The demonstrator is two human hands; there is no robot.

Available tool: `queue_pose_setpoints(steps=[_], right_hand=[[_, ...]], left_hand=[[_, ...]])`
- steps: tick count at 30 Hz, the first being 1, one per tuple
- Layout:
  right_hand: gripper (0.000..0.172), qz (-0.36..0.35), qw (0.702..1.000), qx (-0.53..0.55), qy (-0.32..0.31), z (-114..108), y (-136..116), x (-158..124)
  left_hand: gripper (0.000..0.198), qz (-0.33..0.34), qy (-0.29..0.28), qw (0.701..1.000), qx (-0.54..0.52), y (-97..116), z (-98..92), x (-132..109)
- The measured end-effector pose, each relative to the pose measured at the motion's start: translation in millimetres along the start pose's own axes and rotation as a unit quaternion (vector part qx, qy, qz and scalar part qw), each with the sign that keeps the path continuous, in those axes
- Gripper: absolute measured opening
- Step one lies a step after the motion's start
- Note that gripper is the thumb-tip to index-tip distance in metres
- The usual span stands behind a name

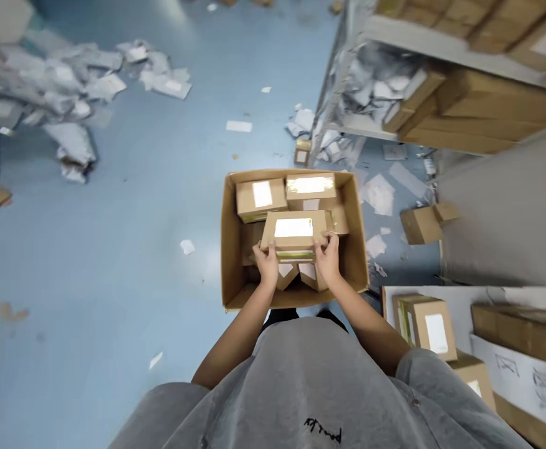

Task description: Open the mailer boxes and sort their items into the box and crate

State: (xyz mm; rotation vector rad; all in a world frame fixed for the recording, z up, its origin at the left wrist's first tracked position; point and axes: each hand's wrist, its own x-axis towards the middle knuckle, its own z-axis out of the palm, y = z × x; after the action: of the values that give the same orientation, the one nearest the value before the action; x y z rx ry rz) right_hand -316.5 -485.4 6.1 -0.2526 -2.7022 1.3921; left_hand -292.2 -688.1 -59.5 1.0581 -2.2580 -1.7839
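Between my two hands is a small brown cardboard box (294,242) with a white label on top and yellowish tape along its near side. My left hand (267,265) grips its near left corner. At the near right corner, my right hand (328,257) holds it with bent fingers. The held box is over a large open carton (230,249) in front of my legs. Inside that carton lie several smaller boxes, among them a labelled box (261,198) at the back left and a taped box (311,187) at the back right.
A metal shelf (348,118) with boxes and packets stands at the upper right. Beside me on the right, a white-edged carton (464,293) holds more boxes. Grey packets (67,81) are heaped on the blue floor at upper left. Paper scraps and a small box (421,226) lie around.
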Motion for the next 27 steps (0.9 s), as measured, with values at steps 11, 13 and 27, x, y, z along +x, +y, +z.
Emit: queue_pose_setpoints(steps=[11,13,27], right_hand=[[0.063,0.139,0.926,0.025,0.351,-275,68,-124],[0.064,0.163,0.899,0.036,0.404,-307,97,-164],[0.077,0.322,0.843,0.159,0.401,-346,226,-287]], left_hand=[[0.055,0.289,-0.39,0.874,0.017,134,172.3,-173],[0.055,0.312,-0.451,0.836,0.022,134,210.8,-220],[0.053,0.184,-0.542,0.816,0.078,61,325.3,-367]])
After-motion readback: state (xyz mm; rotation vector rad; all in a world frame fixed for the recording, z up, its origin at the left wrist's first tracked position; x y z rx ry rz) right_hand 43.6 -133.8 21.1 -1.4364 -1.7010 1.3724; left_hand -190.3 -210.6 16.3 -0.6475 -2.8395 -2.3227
